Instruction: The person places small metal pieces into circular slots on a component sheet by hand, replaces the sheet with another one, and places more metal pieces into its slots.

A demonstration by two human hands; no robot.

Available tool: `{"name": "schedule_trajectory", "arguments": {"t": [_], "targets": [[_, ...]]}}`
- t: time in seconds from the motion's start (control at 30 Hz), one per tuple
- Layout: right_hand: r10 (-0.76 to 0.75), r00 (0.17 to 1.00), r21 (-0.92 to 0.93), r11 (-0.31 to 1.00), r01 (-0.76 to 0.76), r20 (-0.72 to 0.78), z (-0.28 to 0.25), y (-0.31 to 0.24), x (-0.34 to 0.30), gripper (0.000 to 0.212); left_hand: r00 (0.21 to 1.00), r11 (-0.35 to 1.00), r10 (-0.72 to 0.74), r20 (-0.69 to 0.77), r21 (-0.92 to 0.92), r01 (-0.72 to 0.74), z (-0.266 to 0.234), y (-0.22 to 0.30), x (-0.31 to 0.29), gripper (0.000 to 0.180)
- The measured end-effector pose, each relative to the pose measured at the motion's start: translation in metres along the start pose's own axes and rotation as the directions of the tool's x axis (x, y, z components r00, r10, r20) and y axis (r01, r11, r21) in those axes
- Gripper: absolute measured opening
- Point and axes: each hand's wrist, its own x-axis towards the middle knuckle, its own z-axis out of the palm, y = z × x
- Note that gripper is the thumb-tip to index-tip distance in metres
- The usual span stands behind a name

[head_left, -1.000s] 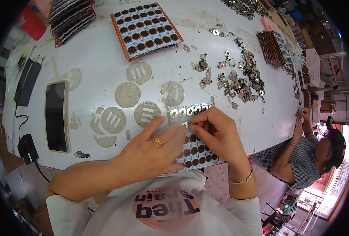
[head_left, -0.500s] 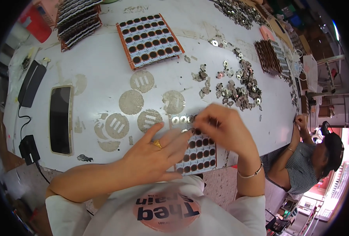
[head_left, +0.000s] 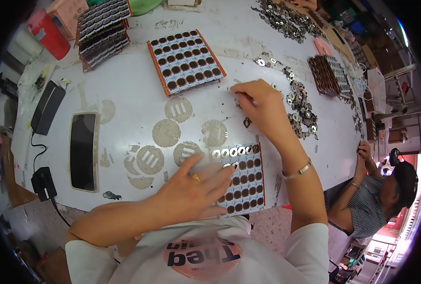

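Observation:
A circuit-board panel (head_left: 248, 199) with rows of dark round spots lies at the table's front edge. Shiny metal discs with cut-out centres (head_left: 233, 152) sit along its far row. My left hand (head_left: 196, 187), with a ring on one finger, rests over the panel's left side with its fingers stretched out. Its fingertips are beside a couple more metal pieces (head_left: 234, 165) on the second row. Beyond the panel, my right hand (head_left: 262, 106) is closed with bent fingers beside the loose metal pieces (head_left: 301, 109). Whatever its fingertips hold is too small to make out.
Another panel (head_left: 186, 61) lies farther back. Stacked panels stand at the far left (head_left: 104, 33) and right (head_left: 324, 75). A phone (head_left: 84, 151) lies left, near a black adapter (head_left: 48, 108). A larger metal heap (head_left: 288, 21) is at the back. A co-worker (head_left: 369, 199) sits right.
My right hand has moved away from the panel, toward the loose pieces farther back. The panel's far row now shows clearly. My left hand has stayed over the panel; the whole view has shifted slightly.

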Motion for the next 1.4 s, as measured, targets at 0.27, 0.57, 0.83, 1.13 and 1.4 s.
{"name": "schedule_trajectory", "arguments": {"t": [0.27, 0.57, 0.83, 1.13, 1.4], "targets": [[0.357, 0.904, 0.744, 0.533, -0.403, 0.234, -0.016, -0.055, -0.077, 0.019, 0.935, 0.870, -0.355, 0.012, -0.361, 0.335, -0.019, -0.017, 0.011, 0.042], [0.012, 0.991, -0.020, 1.000, -0.009, 0.132, -0.025, -0.074, -0.071, 0.033, 0.969, 0.998, -0.014, -0.247, -0.068, -0.003, 0.004, -0.012, 0.009, 0.027], [0.146, 0.985, 0.384, 0.907, -0.172, 0.097, -0.029, -0.068, -0.079, 0.033, 0.972, 0.977, -0.109, -0.209, -0.203, 0.066, 0.001, -0.011, 0.008, 0.034], [0.366, 0.797, 0.850, 0.029, -0.526, 0.481, -0.018, -0.087, -0.113, 0.019, 0.935, 0.948, -0.181, -0.303, -0.308, 0.084, -0.001, -0.011, 0.008, 0.023], [0.160, 0.942, 0.727, 0.603, -0.330, 0.295, -0.038, -0.092, -0.119, 0.024, 0.976, 0.957, -0.095, -0.194, -0.289, 0.036, 0.005, -0.013, 0.002, 0.026]]}}
